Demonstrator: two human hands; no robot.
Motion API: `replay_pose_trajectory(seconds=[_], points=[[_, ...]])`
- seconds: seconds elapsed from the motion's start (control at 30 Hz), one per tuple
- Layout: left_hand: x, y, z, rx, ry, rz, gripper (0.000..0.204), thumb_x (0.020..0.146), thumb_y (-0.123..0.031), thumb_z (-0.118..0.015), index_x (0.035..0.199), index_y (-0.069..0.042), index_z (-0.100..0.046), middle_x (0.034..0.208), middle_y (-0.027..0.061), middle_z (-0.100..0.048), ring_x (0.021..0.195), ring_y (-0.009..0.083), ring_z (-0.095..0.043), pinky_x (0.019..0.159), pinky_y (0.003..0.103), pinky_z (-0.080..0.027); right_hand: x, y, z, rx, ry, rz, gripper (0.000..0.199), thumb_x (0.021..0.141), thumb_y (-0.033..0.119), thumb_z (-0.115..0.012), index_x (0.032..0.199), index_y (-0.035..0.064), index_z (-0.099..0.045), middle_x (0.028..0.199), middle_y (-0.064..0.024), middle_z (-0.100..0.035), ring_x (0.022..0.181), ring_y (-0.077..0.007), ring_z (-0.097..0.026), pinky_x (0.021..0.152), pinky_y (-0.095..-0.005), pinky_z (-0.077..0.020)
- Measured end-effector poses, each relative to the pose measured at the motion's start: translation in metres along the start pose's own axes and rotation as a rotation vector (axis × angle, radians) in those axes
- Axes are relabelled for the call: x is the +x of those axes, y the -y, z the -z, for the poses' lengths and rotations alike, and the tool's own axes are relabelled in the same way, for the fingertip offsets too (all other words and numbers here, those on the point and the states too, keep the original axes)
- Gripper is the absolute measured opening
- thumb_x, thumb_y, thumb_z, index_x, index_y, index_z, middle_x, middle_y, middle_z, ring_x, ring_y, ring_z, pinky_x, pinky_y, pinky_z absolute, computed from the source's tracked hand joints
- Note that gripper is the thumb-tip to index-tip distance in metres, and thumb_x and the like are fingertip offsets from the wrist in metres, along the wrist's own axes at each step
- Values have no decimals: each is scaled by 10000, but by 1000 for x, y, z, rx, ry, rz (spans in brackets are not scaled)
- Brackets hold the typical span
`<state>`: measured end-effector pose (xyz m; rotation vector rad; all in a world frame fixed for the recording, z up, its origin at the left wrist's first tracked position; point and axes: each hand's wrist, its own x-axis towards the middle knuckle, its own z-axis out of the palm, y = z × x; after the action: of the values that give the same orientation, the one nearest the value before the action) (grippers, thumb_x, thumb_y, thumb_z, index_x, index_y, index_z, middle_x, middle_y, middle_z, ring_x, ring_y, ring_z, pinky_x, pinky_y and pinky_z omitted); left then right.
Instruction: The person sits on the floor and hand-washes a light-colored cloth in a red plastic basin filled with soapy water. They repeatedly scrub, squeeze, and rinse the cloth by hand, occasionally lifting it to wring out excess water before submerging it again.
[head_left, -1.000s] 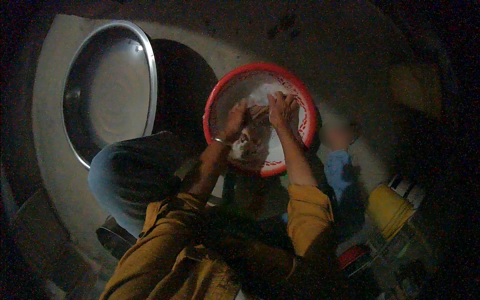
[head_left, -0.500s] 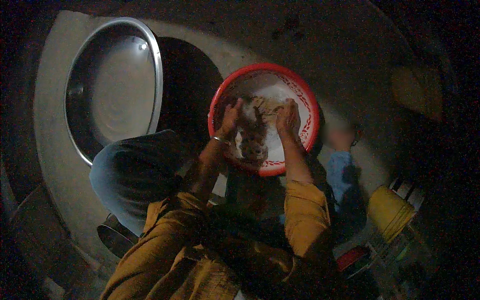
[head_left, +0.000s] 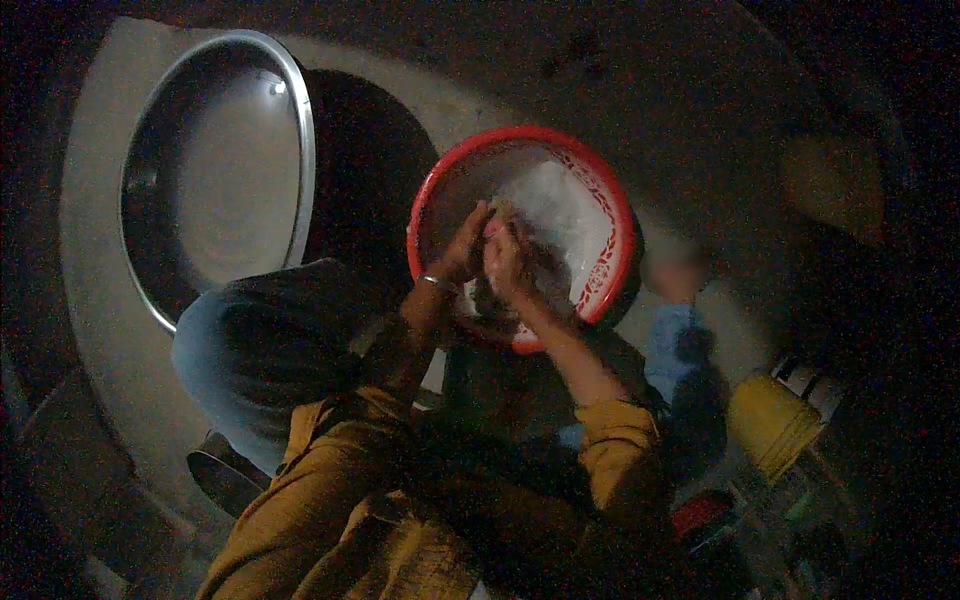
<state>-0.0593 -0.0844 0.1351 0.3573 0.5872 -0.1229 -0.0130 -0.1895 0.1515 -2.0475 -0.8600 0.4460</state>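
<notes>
Grip: the left hand (head_left: 465, 245) and right hand (head_left: 507, 262) converge, fingers bent, about a pale, irregular lump (head_left: 503, 212); whether either grips it cannot be told, as shadow and blur obscure the contact. The lump sits inside the basin (head_left: 520, 133), just off centre toward 11 o'clock. The basin is round, with a smooth red rim and white interior; a red leaf-like pattern runs along its wall from 1 to 5 o'clock. A rigid bangle (head_left: 440, 284) circles the left wrist. Between 9 and 10 o'clock from the basin stands a wide, shiny metal tub (head_left: 308, 150). At 4 o'clock lies a yellow, round-walled container (head_left: 770, 425).
</notes>
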Motion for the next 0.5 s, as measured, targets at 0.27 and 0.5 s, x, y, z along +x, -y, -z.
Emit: replay_pose_trajectory(seconds=[0.27,0.5], points=[[-8,3,12,422,-25,-117,427,939,-431,-420,1181,-91,-508,1031,65,-583,918,198,-556,794,325,-463,-3,-1,-21,66,17,15,368,855,256,-536,1081,-33,-505,1059,-195,-539,1008,-319,-519,892,-391,-414],[1,5,-16,1393,-62,-504,398,957,-411,-386,1181,-104,-502,1033,74,-574,940,195,-544,799,332,-461,36,-133,0,443,-280,-300,275,933,261,-458,1013,1,-502,987,-111,-586,931,-265,-558,874,-373,-428]])
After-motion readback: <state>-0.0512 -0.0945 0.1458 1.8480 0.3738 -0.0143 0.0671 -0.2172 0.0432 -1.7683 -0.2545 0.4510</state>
